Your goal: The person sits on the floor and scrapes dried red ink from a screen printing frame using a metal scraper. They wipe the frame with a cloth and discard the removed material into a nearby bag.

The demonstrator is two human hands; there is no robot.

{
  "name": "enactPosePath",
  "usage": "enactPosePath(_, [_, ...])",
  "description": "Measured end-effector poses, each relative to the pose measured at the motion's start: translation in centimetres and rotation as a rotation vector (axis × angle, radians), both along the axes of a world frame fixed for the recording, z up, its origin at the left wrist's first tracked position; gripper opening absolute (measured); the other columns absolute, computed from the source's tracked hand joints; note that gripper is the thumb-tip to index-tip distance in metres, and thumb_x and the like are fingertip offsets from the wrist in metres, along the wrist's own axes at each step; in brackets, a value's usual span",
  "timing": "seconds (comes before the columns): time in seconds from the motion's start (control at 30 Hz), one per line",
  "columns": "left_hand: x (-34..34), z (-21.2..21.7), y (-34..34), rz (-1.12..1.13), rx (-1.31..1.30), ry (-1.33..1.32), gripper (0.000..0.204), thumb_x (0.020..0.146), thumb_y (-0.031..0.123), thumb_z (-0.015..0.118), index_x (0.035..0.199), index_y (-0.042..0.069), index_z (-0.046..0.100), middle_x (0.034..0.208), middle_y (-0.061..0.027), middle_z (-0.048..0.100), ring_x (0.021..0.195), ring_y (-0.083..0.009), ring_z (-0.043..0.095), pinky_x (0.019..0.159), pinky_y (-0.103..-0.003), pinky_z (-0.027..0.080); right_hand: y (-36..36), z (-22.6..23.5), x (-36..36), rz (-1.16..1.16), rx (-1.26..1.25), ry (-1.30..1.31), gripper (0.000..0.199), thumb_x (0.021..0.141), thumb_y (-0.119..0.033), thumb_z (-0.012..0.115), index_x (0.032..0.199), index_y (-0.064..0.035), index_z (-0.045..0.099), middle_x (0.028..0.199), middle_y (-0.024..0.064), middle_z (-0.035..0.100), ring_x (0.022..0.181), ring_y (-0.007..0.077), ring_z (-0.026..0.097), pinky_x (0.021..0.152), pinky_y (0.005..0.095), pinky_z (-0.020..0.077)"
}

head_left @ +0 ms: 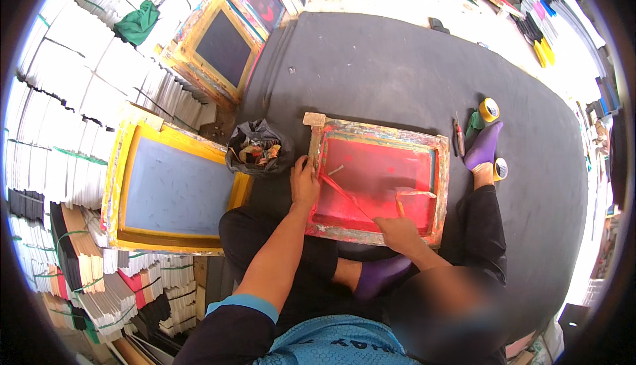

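Note:
A wooden screen-printing frame [442, 166] with red-stained mesh lies in front of me on the dark surface. My left hand [305, 183] grips its left side rail. Near the lower edge of the mesh, my right hand [399, 234] is closed on a reddish strip of tape [349, 197]. The strip stretches taut from there to the upper left of the mesh, by my left hand. A second pale, crumpled strip [416, 194] stands up just beyond my right fingers; whether they hold it too, I cannot tell. A short whitish piece [336, 169] lies on the mesh.
A black plastic bag [260, 148] with crumpled scraps stands left of the frame. Beside it leans a yellow-edged screen [142, 179]. At right lie tape rolls [489, 109] and a red-handled tool [458, 136] near my purple-socked foot [485, 145]. Paper stacks [66, 113] line the left.

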State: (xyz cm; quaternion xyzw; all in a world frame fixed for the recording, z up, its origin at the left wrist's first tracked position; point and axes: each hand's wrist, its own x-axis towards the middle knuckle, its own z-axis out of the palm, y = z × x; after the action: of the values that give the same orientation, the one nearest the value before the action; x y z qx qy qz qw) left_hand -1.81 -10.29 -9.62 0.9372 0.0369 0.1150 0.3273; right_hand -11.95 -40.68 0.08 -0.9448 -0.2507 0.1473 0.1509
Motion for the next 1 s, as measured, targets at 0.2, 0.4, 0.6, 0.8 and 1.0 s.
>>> enactPosePath(0.2, [0.6, -1.2, 0.4, 0.005, -0.046, -0.016, 0.044, 0.095, 0.005, 0.061, 0.14, 0.003, 0.061, 0.141, -0.0189, 0.058, 0.124, -0.0421, 0.056, 0.106, -0.049, 0.046, -7.8, 2.6, -3.8, 0.01, -0.188, 0.166, 0.041, 0.089, -0.016, 0.061, 0.128, -0.022, 0.071, 0.112, 0.0122, 0.075, 0.106, 0.0323, 0.071, 0.098, 0.0469, 0.055])
enactPosePath(0.4, [0.1, -0.9, 1.8, 0.035, -0.221, 0.099, 0.048, 0.101, 0.016, 0.06, 0.145, -0.002, 0.055, 0.136, -0.0246, 0.061, 0.124, -0.0429, 0.057, 0.109, -0.048, 0.044, -9.2, -0.1, -2.2, -0.352, 0.083, -0.087, 0.033, 0.087, -0.016, 0.071, 0.119, -0.0149, 0.076, 0.12, 0.0108, 0.072, 0.11, 0.0323, 0.067, 0.096, 0.0446, 0.0541])
enactPosePath(0.6, [-0.7, -2.3, 1.8, 0.008, -0.1, 0.022, 0.046, 0.103, 0.02, 0.056, 0.144, -0.001, 0.057, 0.131, -0.0238, 0.061, 0.123, -0.0412, 0.056, 0.108, -0.048, 0.044, -2.3, 1.8, 3.5, -0.587, 0.269, -0.487, 0.029, 0.084, -0.022, 0.078, 0.11, -0.0088, 0.075, 0.113, 0.0112, 0.071, 0.107, 0.0325, 0.064, 0.098, 0.0475, 0.0496])
enactPosePath(0.8, [-0.5, -2.5, 2.0, -0.026, -0.129, -0.039, 0.042, 0.105, 0.017, 0.052, 0.141, -0.004, 0.059, 0.128, -0.0287, 0.062, 0.118, -0.0448, 0.06, 0.104, -0.049, 0.047, 11.5, -2.8, 6.1, -0.059, 0.242, -0.537, 0.038, 0.084, -0.022, 0.073, 0.118, -0.006, 0.069, 0.122, 0.0135, 0.068, 0.117, 0.0328, 0.06, 0.107, 0.0499, 0.0453])
enactPosePath(1.0, [-0.6, -1.6, 1.4, 0.003, -0.115, -0.033, 0.042, 0.103, 0.016, 0.054, 0.142, -0.002, 0.059, 0.128, -0.0235, 0.062, 0.118, -0.0414, 0.058, 0.105, -0.048, 0.045, 15.7, -6.8, 6.5, 0.063, -0.026, -0.316, 0.024, 0.091, -0.02, 0.063, 0.11, -0.0058, 0.066, 0.098, 0.0122, 0.071, 0.104, 0.0322, 0.069, 0.097, 0.0497, 0.0522])
